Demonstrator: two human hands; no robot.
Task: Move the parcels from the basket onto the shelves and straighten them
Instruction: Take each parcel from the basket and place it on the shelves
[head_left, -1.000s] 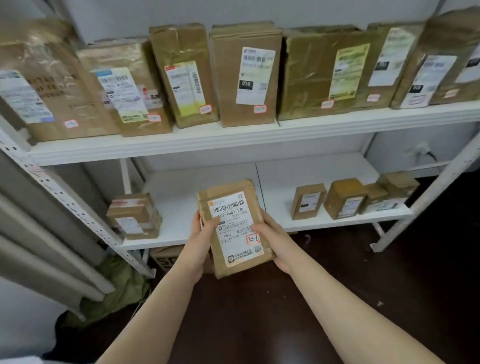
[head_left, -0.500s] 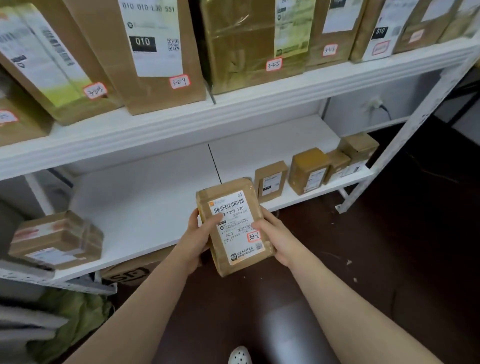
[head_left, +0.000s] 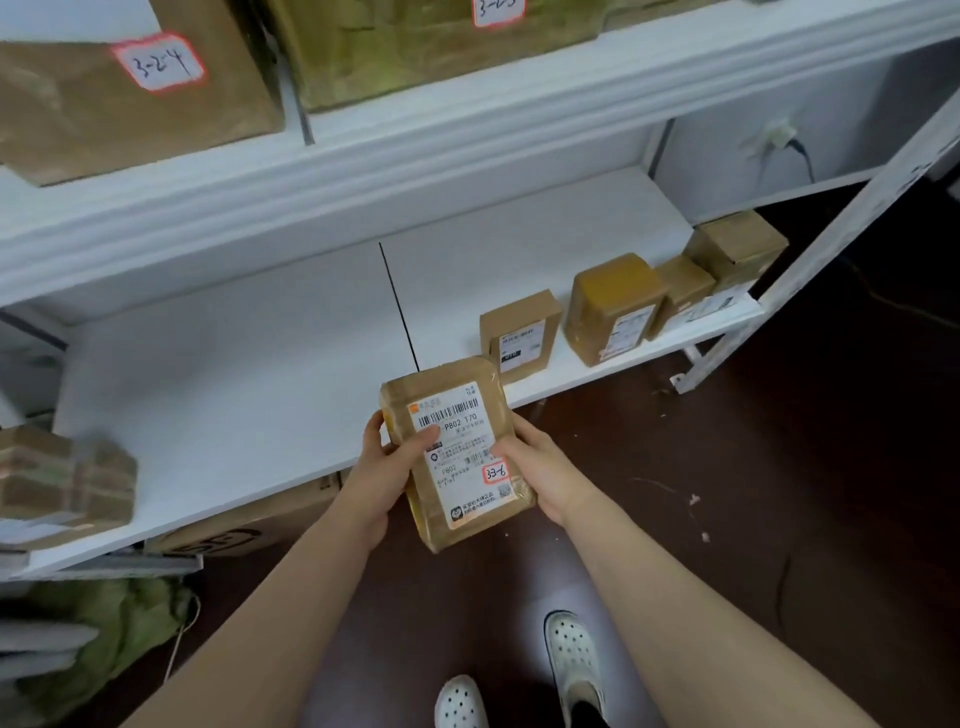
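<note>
Brown taped parcel between left hand and right hand, before white lower shelf; small cardboard boxes on it right, strapped bundle left.

Forearms outstretched, left hand and right hand on opposite sides of a parcel, fingers curled round it.

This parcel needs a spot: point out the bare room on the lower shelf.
The white lower shelf is bare between the tape-wrapped brown parcel at its left end and the small brown cardboard box. Right of that box it is crowded: three more brown boxes stand close together.
</note>
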